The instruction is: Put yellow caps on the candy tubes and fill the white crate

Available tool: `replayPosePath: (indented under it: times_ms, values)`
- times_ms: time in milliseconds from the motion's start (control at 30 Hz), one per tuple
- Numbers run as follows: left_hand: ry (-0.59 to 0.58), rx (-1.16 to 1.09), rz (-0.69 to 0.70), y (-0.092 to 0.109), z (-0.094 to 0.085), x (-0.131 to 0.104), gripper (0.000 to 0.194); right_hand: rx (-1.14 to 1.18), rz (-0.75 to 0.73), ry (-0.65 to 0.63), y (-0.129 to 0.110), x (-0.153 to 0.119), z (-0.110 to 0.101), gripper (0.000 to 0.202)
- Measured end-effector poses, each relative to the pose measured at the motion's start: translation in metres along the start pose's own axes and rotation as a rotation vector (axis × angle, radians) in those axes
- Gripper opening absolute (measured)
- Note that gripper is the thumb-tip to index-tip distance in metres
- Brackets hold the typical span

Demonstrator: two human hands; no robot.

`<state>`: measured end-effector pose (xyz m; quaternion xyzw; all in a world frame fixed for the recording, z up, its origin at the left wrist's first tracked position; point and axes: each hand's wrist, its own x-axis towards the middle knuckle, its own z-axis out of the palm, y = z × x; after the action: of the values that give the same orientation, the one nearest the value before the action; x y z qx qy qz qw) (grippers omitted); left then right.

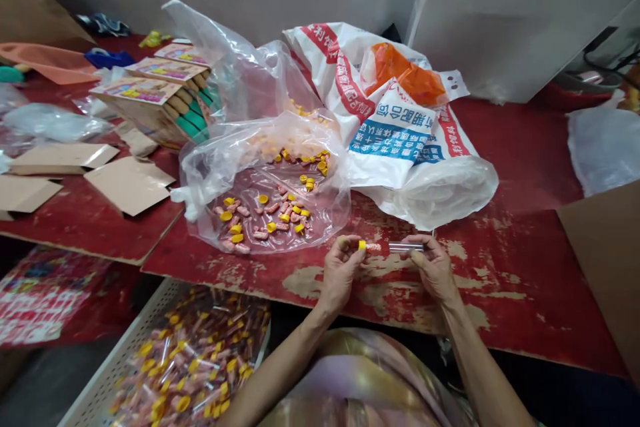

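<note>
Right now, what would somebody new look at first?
Probably the white crate full of yellow caps and pink pieces, low on the left. Then the big white bag with red and blue writing, on the red table. In front, the left hand holds a yellow-capped pink piece and the right hand a clear tube.

Both hands (341,270) pinching, forearms converging
</note>
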<state>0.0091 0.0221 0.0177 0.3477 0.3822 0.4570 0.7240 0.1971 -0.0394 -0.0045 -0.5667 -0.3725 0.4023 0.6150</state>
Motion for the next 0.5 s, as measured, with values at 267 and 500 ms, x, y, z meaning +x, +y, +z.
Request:
replayPosePath:
  times_ms: [267, 500]
  values:
    - [0.033, -0.084, -0.038, -0.003, 0.001, -0.006, 0.033, 0.135, 0.071, 0.047, 0.005, -0.006, 0.031, 0.034]
    - [0.056, -0.114, -0.07, -0.007, 0.001, -0.008, 0.033, 0.066, 0.033, -0.006, 0.003, -0.01, 0.032, 0.03]
